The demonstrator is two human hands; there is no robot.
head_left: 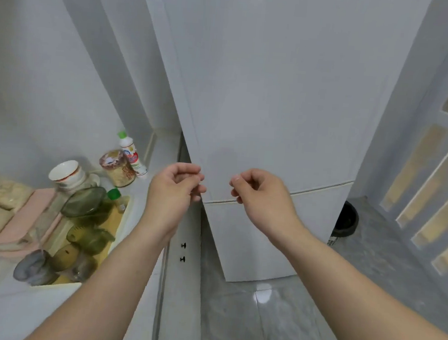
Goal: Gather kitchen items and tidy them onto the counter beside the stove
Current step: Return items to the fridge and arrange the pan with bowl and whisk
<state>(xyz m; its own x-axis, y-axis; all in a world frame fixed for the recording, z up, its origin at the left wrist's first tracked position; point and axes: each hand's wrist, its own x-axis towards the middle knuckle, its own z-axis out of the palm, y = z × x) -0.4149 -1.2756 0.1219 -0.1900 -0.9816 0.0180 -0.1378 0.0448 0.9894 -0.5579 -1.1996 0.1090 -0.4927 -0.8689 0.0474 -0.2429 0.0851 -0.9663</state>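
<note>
With the left hand (173, 192) and right hand (261, 197) curled on nothing, the stacked white ceramic bowls (65, 174) left of them are judged fragile, best gripped underneath.

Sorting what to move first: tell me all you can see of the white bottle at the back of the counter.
The white bottle looks plastic, with a green cap and a red-and-blue label too blurred to read. It stands on the counter near the wall corner, cap leaning left, just behind a patterned jar; contact is unclear.
</note>
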